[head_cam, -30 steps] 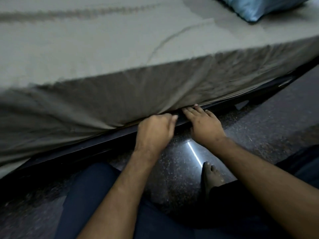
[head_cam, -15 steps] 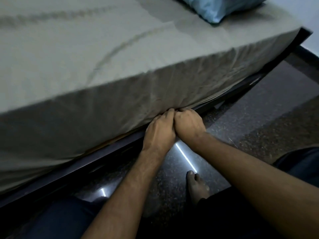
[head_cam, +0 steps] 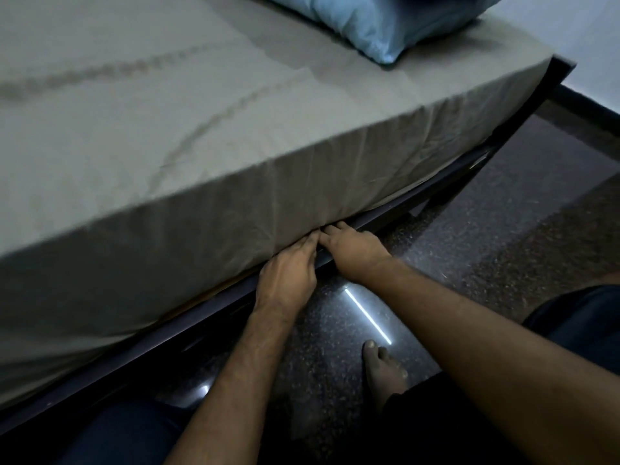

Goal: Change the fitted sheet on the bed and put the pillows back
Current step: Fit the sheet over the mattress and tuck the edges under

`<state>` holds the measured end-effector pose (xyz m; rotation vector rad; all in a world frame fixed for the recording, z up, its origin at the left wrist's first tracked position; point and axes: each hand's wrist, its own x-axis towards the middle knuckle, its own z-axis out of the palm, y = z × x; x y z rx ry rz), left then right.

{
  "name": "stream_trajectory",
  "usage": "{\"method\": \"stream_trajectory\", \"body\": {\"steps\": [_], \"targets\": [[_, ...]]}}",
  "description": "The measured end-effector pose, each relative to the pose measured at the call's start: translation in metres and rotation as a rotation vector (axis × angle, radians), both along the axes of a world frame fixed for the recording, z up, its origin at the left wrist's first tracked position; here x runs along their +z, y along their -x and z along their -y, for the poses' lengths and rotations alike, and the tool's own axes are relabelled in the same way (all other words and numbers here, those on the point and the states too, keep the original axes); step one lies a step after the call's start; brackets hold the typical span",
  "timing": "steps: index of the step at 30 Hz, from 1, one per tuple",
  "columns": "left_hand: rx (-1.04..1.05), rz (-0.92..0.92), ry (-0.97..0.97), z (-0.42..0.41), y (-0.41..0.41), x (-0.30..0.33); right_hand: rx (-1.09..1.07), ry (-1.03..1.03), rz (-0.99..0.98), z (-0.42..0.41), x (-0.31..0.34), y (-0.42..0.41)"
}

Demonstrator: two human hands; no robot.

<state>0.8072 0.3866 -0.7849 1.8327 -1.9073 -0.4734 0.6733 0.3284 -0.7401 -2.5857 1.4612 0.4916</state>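
A grey-beige fitted sheet [head_cam: 208,135] covers the mattress top and hangs down its near side. Both hands meet at the sheet's lower hem, where the mattress sits on the dark bed frame [head_cam: 214,297]. My left hand [head_cam: 288,273] points its fingers up at the hem and presses the cloth in under the mattress. My right hand [head_cam: 352,246] lies just right of it, touching it, with its fingertips pushed under the same edge and hidden there. A light blue pillow [head_cam: 379,18] lies at the far right end of the bed.
Dark speckled floor [head_cam: 503,229] runs along the bed, with a bright strip of reflected light. My bare foot [head_cam: 382,370] stands on it below my hands, and my dark-trousered knees fill the bottom edge. A pale wall [head_cam: 577,35] rises past the bed's far corner.
The view has shifted right along the bed, bringing the corner and pillow into sight. My hands have come together at the hem, and the left one has gone from a bunched fist to pressing fingers.
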Motion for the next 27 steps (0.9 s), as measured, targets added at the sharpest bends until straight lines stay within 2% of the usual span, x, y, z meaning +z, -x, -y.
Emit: {"method": "stream_trajectory", "body": {"steps": [2,5,7,10,13,15,18,20,24,27], "targets": [[0.041,0.01,-0.004,-0.004,-0.003,0.006,-0.04,0.031,0.1,-0.007,0.006,0.003],[0.076,0.052,0.031,-0.015,0.0,0.008,-0.257,0.199,0.265,-0.003,0.018,0.026],[0.034,0.022,0.097,-0.014,0.008,0.006,-0.325,0.161,0.293,0.005,0.018,0.053],[-0.186,0.02,0.216,0.013,0.032,0.003,-0.245,-0.06,0.013,0.026,0.031,0.093],[-0.308,0.046,0.201,0.049,0.063,0.017,-0.105,-0.044,-0.31,0.055,0.051,0.122],[-0.319,0.051,0.182,0.073,0.079,0.019,-0.073,-0.047,-0.379,0.075,0.055,0.128],[-0.361,0.125,0.136,0.093,0.094,0.01,-0.05,-0.088,-0.296,0.093,0.048,0.127],[-0.373,0.183,0.107,0.104,0.104,0.001,-0.019,0.03,-0.204,0.103,0.044,0.13],[-0.268,0.195,0.089,0.113,0.126,-0.012,0.031,0.245,-0.131,0.118,0.03,0.134],[-0.214,0.311,0.128,0.114,0.131,-0.024,0.138,0.339,-0.052,0.117,0.006,0.141]]}}
